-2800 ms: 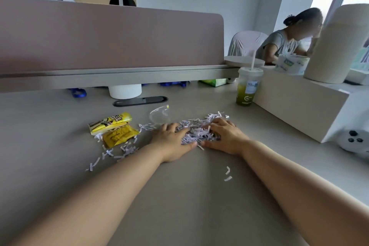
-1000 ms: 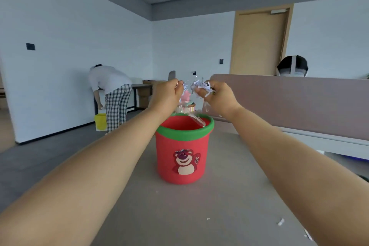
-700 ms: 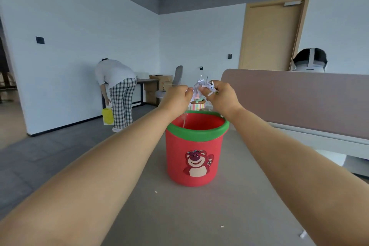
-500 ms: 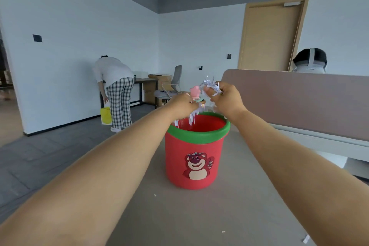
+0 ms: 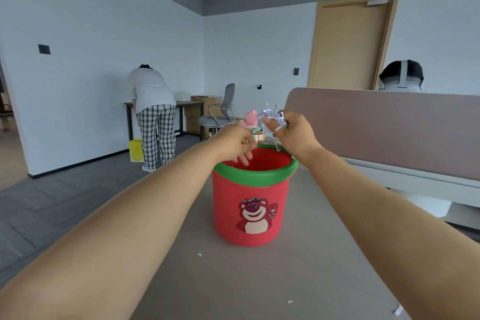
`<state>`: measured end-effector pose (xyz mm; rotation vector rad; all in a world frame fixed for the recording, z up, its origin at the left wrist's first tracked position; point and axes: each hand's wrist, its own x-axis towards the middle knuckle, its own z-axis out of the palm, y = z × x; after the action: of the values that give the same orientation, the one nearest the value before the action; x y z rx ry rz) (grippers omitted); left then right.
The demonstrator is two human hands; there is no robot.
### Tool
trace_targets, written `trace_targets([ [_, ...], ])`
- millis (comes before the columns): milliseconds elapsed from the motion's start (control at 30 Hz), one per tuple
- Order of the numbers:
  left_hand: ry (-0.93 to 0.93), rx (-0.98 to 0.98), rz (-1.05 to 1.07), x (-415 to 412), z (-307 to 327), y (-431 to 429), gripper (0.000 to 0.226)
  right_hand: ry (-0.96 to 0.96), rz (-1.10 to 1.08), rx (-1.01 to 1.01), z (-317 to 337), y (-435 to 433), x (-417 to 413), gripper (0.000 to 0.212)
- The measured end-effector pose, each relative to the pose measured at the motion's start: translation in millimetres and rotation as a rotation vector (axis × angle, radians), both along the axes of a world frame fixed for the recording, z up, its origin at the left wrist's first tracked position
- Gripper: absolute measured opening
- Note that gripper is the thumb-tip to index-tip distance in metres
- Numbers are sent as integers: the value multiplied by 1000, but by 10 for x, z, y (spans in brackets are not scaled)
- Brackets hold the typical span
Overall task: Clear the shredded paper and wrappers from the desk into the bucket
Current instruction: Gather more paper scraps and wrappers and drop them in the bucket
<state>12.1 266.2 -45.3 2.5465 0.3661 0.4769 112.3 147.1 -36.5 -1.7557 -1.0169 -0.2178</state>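
Observation:
A red bucket (image 5: 250, 213) with a green rim and a bear picture stands on the grey desk (image 5: 259, 278). My left hand (image 5: 233, 143) hangs over the bucket's mouth with fingers spread downward and nothing in it. My right hand (image 5: 291, 132) is above the far right rim, closed on a clump of white shredded paper (image 5: 272, 117); one strip dangles toward the rim. A few loose scraps (image 5: 199, 254) lie on the desk in front of the bucket.
A mauve divider panel (image 5: 389, 127) runs along the desk's right side. A small pink figurine (image 5: 252, 122) stands behind the bucket. A person in checked trousers (image 5: 153, 117) bends over a far table, near an office chair (image 5: 220, 112). Another head shows behind the divider.
Both hands carried shredded paper from the desk pile to the bucket. In the last half second my left hand dropped its paper and opened; my right hand still grips its clump.

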Motion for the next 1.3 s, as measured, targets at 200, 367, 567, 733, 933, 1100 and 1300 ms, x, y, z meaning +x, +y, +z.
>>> trace_targets([
  [200,-76,200,85,-127,8,-67,48,19,50,-7,-3,-15,-47,34],
  [367,-205,305,270,-264,-145,10,31,21,97,-95,-24,77,-80,29],
  [567,-344,241,425,-366,-320,148,25,-224,59,-512,-95,148,-104,39],
  [733,-345,271,417,-378,-379,138,26,-240,141,-667,-83,109,-171,48],
  [933,-340,270,418,-388,-390,136,29,-205,136,-683,-83,89,-165,58],
  [1100,-348,239,403,-394,-392,143,31,-158,136,-505,-85,72,-151,17],
  [1300,-361,204,341,-475,-407,59,27,-280,71,-525,-108,38,-235,26],
])
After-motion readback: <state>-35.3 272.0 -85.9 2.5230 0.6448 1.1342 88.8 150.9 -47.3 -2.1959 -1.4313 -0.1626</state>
